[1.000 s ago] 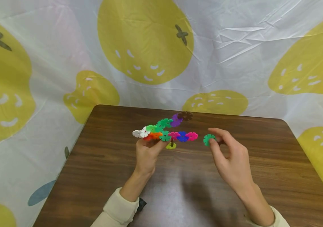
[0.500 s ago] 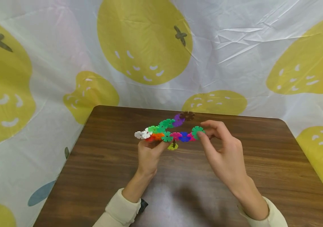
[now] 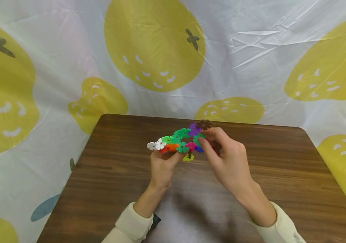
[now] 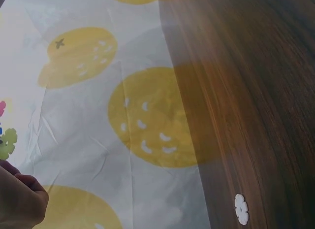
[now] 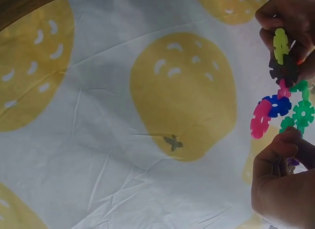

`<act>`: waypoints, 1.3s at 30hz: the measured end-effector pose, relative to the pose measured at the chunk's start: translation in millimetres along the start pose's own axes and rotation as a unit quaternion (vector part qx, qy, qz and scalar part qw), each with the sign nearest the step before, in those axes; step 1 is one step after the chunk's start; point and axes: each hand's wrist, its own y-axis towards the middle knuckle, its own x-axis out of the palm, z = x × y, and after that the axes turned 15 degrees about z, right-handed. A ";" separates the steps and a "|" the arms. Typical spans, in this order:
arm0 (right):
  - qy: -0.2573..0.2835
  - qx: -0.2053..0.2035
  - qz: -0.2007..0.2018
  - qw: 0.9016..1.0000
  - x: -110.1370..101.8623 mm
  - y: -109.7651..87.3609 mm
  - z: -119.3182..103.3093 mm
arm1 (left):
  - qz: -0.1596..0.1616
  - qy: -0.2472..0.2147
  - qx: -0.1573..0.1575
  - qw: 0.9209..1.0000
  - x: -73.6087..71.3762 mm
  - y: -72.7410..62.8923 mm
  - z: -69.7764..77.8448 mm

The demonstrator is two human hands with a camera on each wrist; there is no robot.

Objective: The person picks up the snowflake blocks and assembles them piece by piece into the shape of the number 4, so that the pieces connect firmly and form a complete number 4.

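My left hand [image 3: 162, 168] grips an assembly of interlocking snowflake discs from below. White discs [image 3: 159, 144] sit at its left end, where two branches meet. The far branch runs through green discs to a purple disc [image 3: 194, 129] and a brown disc [image 3: 204, 124]. The near one has orange, green, pink and blue discs, ending in a pink disc [image 5: 260, 119]. A yellow disc [image 3: 188, 157] hangs below. Between thumb and index finger, my right hand [image 3: 227, 162] pinches a loose green disc [image 3: 199, 139], overlapping the near branch's end in the head view.
Both hands are raised above a brown wooden table [image 3: 115, 162]. A white curtain [image 3: 245, 67] printed with yellow fruit stands behind it. In the left wrist view a white disc [image 4: 241, 209] shows against the wood.
My right hand has moved left with the green disc, from apart to right at the near branch's end. The left hand and assembly have shifted slightly right.
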 end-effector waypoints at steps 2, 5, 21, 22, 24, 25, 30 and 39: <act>-0.004 0.000 -0.003 1.000 1.4 0.5 0.2 | -0.002 -0.002 0.003 1.000 0.6 -0.2 0.1; -0.010 0.003 -0.009 1.000 3.2 1.2 1.2 | -0.003 -0.002 0.009 1.000 1.6 -0.5 0.2; -0.025 -0.037 -0.009 0.999 16.9 -1.0 5.0 | 0.020 -0.007 0.029 0.999 1.7 -1.6 -2.6; -0.026 -0.044 -0.008 0.999 17.9 -1.4 4.7 | 0.022 -0.008 0.030 0.999 1.8 -1.8 -2.4; -0.028 -0.058 -0.007 0.998 19.7 -1.8 4.3 | 0.025 -0.011 0.033 0.999 2.0 -2.0 -2.3; -0.029 -0.065 -0.007 0.997 20.4 -2.0 4.0 | 0.027 -0.011 0.035 0.999 1.9 -2.0 -2.6; -0.032 -0.085 -0.014 0.996 22.5 -2.0 2.8 | 0.032 -0.014 0.041 0.999 1.4 -1.8 -4.0; -0.037 -0.082 -0.028 0.996 24.5 -2.4 1.9 | 0.039 -0.021 0.042 0.998 2.1 -2.2 -5.7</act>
